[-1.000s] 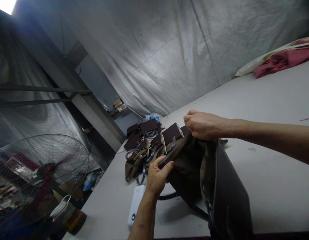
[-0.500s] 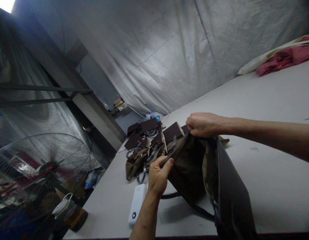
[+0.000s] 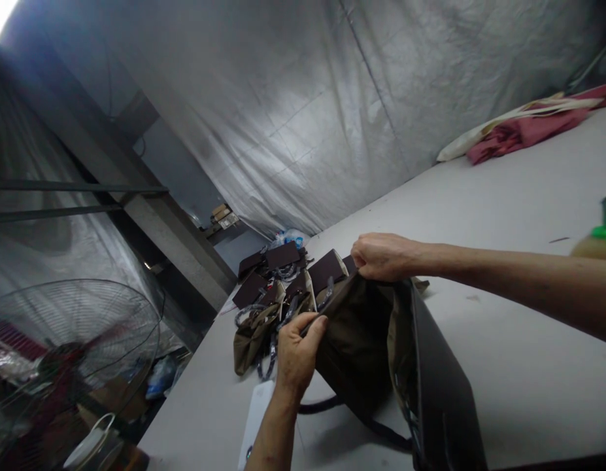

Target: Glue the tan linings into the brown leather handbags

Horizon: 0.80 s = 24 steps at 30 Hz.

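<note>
One bag (image 3: 444,386), rim pinched in the fingers of left hand (image 3: 297,353) and right hand (image 3: 384,256), more bags (image 3: 253,340) beyond, white device (image 3: 255,415) partly hidden by left arm (image 3: 276,432), fan (image 3: 66,358) leftward, cloth (image 3: 518,139) near curtain (image 3: 303,118).

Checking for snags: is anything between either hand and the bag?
Nothing visible: the left hand and right hand both grip the edge of the open bag. The brown pile lies beyond the left hand.
</note>
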Available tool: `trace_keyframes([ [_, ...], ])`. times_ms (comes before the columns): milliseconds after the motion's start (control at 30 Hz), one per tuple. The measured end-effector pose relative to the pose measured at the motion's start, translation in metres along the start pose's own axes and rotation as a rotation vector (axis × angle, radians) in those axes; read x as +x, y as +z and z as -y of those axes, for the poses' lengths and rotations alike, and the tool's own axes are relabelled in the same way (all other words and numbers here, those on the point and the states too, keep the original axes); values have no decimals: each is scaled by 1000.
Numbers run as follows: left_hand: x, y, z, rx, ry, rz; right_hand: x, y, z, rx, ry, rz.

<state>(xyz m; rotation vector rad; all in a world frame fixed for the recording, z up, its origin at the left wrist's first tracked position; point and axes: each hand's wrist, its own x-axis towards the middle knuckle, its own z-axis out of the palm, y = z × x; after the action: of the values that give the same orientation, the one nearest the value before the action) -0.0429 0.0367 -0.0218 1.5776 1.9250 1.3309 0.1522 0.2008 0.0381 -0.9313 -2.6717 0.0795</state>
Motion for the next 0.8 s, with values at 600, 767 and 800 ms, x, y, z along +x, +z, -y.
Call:
trace_keyframes([
  [600, 51, 4, -37, 277, -20, 218, -3, 1, -5, 8, 15, -39],
  [767, 64, 11, -47, 364, 42, 284, -3, 2, -7, 18, 22, -49],
  [800, 65, 12, -48, 403, 61, 278, -3, 2, -7, 17, 18, -51],
])
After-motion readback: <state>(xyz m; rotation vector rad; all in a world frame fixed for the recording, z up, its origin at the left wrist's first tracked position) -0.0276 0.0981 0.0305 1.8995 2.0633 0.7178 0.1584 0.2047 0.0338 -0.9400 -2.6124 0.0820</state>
